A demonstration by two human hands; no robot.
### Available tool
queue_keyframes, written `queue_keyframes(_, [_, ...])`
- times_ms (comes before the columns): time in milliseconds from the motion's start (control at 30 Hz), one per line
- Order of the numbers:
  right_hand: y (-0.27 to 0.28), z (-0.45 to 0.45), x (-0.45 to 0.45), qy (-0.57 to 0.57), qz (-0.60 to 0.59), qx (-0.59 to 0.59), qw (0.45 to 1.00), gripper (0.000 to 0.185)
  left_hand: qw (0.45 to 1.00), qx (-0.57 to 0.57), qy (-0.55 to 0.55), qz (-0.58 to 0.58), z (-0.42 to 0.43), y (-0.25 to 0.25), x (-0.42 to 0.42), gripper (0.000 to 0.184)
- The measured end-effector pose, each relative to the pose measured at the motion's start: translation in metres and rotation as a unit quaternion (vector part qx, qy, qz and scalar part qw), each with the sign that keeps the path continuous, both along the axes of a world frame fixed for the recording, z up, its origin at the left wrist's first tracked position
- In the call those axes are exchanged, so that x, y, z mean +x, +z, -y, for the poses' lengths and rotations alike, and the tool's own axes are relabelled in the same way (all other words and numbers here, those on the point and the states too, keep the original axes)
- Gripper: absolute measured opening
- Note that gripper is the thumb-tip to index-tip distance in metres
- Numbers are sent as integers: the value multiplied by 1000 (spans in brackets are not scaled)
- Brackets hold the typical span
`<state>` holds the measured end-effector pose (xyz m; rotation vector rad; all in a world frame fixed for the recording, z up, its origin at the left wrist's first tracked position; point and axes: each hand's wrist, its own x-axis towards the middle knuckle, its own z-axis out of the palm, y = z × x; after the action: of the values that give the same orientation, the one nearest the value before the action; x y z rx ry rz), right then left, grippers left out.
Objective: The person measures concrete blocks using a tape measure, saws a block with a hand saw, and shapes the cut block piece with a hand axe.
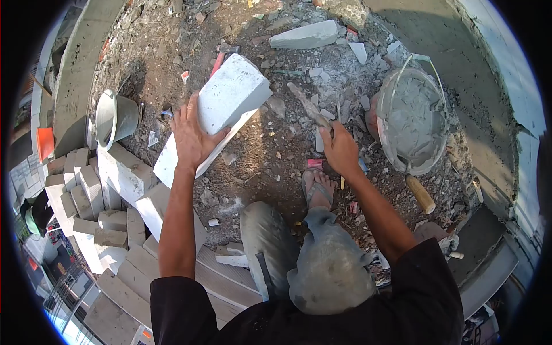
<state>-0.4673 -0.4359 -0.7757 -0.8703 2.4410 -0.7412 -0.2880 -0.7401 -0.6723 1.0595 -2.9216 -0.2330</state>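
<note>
My left hand (194, 132) is spread across a long white block (236, 92), fingers over its left edge and thumb along its right side, gripping it. The block lies tilted, its far end pointing up and right. In my right hand (340, 150) is a long, narrow grey-brown tool (307, 103), its far end pointing up and left, clear of the block. The closed fingers hide its near end. Behind the block shows a hammer (218, 62) with a red handle, partly covered.
A bucket of grey mortar (414, 121) stands at right, with a wooden-handled trowel (420, 194) in it. A smaller bucket (118, 119) is at left, near stacked blocks (98, 190). A broken white block (305, 35) lies ahead on rubble-strewn ground. Low mortared walls (454, 75) flank both sides.
</note>
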Motion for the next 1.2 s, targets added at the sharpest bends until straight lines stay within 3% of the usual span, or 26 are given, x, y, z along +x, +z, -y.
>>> queue_keyframes(33, [13,1,1,-78,70,-3,994,34,1000,-2,-13,2,-2,1,2,111])
queue_keyframes(67, [32,3,0,-70,68,-3,995,34,1000,-2,-28,7,-5,0,4,112])
queue_keyframes(133, [73,6,-3,-100,174,-95,975,39,1000,7,-24,16,-6,1,6,113])
queue_keyframes(200, [105,13,-4,-82,179,-100,975,36,998,41,-43,33,-9,6,7,112])
queue_keyframes(267, [149,32,-3,-50,201,-214,955,32,998,28,-41,32,-13,2,9,112])
queue_keyframes(300, [161,38,1,-46,199,-216,955,32,999,13,-41,27,-14,2,7,111])
queue_keyframes(433, [183,53,10,1,102,-402,910,28,999,19,-14,28,-18,4,6,110])
queue_keyframes(533, [168,66,16,-16,71,-471,879,27,999,14,-29,19,-15,2,9,111])
queue_keyframes(600, [130,69,13,17,23,-282,959,31,999,23,-27,26,-13,3,8,110])
queue_keyframes(633, [125,69,10,17,17,-284,958,31,999,20,-29,21,-14,3,9,110])
queue_keyframes(700, [126,73,-2,-11,144,-131,981,32,999,14,-23,31,-16,4,4,109])
queue_keyframes(733, [126,72,-6,-12,142,-131,981,32,999,14,-24,29,-15,2,4,109])
queue_keyframes(867, [194,78,-18,-61,153,-400,902,33,998,16,-19,59,-19,2,7,111])
queue_keyframes(900, [210,86,-19,-63,156,-401,900,33,998,12,-22,55,-18,1,6,111])
queue_keyframes(1000, [218,99,-20,-57,90,-596,796,37,999,7,-28,44,-15,-1,6,112])
queue_keyframes(1067, [163,93,-12,-43,46,-470,880,43,999,8,-30,31,-15,0,6,113])
queue_keyframes(1133, [118,91,-12,52,21,-129,990,34,999,4,-35,40,-16,1,6,111])
queue_keyframes(1200, [129,94,-22,48,45,-128,990,34,999,-10,-39,31,-19,2,6,111])
